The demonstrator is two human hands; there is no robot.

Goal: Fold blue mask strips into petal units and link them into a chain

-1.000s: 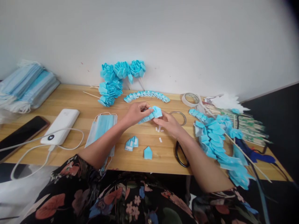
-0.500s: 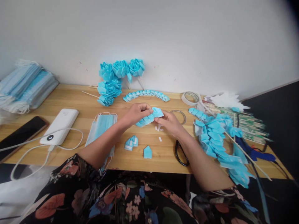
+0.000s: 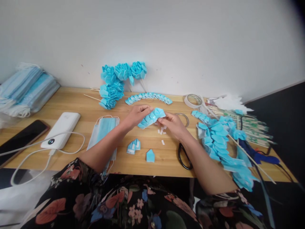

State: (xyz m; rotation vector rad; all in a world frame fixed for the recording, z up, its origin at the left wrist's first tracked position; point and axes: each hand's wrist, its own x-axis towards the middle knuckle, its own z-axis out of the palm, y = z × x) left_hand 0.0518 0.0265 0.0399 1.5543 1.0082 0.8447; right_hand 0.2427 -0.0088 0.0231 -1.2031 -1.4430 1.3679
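Both hands on the pleated blue strip (image 3: 150,118), centre of frame, above the table (image 3: 166,165). Left hand (image 3: 137,115): fingers closed on its upper-left edge. Right hand (image 3: 175,125): thumb and fingers pinching its right end. Small white bits (image 3: 163,142) lie just below the right hand. Lower centre: folded blue pair (image 3: 133,146), with a loose blue piece (image 3: 150,156) to its right. Finished-looking arc strip (image 3: 149,96) lies past the hands, blue flowers (image 3: 122,71) upper centre-left, tape roll (image 3: 188,103) right of centre.
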